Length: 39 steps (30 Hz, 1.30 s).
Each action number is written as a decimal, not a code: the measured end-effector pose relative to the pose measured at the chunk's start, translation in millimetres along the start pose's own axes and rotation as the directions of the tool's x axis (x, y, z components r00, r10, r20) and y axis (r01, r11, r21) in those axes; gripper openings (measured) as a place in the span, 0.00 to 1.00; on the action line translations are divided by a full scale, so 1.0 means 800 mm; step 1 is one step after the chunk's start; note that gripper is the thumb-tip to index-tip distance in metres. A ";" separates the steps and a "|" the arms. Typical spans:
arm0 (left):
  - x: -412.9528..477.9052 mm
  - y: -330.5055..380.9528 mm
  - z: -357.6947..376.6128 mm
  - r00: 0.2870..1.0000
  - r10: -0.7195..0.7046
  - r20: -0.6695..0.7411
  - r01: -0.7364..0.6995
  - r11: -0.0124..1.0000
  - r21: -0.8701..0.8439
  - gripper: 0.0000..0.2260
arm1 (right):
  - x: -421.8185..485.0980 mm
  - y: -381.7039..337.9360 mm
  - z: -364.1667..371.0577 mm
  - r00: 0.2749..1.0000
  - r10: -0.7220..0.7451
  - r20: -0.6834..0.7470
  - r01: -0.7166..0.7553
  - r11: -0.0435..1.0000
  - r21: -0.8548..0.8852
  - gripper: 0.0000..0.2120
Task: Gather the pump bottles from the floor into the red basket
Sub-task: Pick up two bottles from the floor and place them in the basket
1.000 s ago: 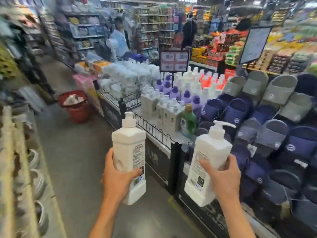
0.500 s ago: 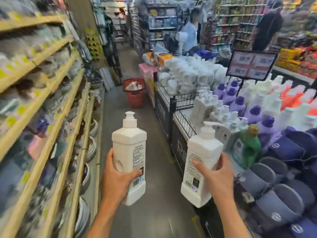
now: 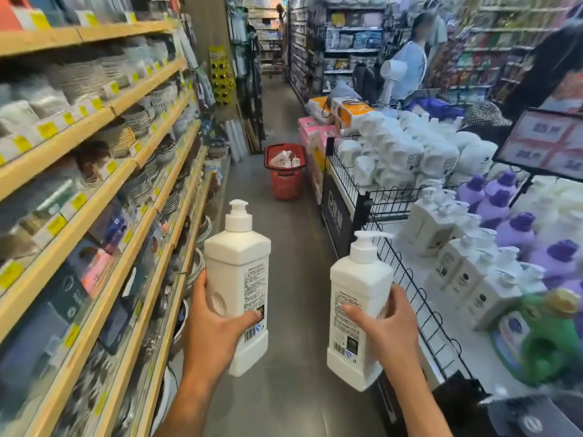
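I hold two white pump bottles upright in front of me. My left hand (image 3: 212, 335) grips the lower half of the left pump bottle (image 3: 238, 266), which has a squat cap-like pump. My right hand (image 3: 390, 334) grips the right pump bottle (image 3: 356, 291), whose spout points right. The red basket (image 3: 285, 181) stands on the grey floor farther down the aisle, straight ahead, with several white bottles lying inside it.
Wooden shelves (image 3: 94, 190) of bowls and dishes line the left side. A wire-fenced display table (image 3: 407, 279) with white, purple and green bottles runs along the right. Pink boxes (image 3: 310, 134) stand beside the basket. Two people (image 3: 410, 61) stand at the back right.
My view has swung left and now faces down the aisle, so the red basket sits near the centre ahead. Both hands still hold their bottles in the same way.
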<state>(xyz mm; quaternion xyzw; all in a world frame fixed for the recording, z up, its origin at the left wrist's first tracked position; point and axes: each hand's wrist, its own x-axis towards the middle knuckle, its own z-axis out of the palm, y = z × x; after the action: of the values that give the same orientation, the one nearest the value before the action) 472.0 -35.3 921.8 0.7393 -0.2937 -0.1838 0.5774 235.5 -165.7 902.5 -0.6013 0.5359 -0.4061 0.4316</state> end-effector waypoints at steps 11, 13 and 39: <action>0.145 -0.027 -0.010 0.998 -0.061 0.005 0.061 0.998 0.000 0.47 | 0.102 -0.036 0.107 0.999 -0.022 0.033 0.022 1.000 -0.013 0.28; 0.173 -0.027 -0.010 0.997 -0.074 -0.015 0.074 0.997 -0.013 0.47 | 0.123 -0.040 0.126 0.999 -0.022 0.034 0.023 1.000 -0.018 0.28; 0.510 -0.016 0.049 0.986 -0.094 -0.134 0.094 0.996 -0.004 0.43 | 0.447 -0.097 0.335 0.987 -0.031 0.158 0.018 0.996 0.085 0.26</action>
<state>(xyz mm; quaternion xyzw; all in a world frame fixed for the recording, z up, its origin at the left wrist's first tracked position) 760.8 -326.0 926.5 0.7636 -0.2192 -0.1602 0.5858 547.8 -495.1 905.7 -0.6201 0.4747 -0.3839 0.4927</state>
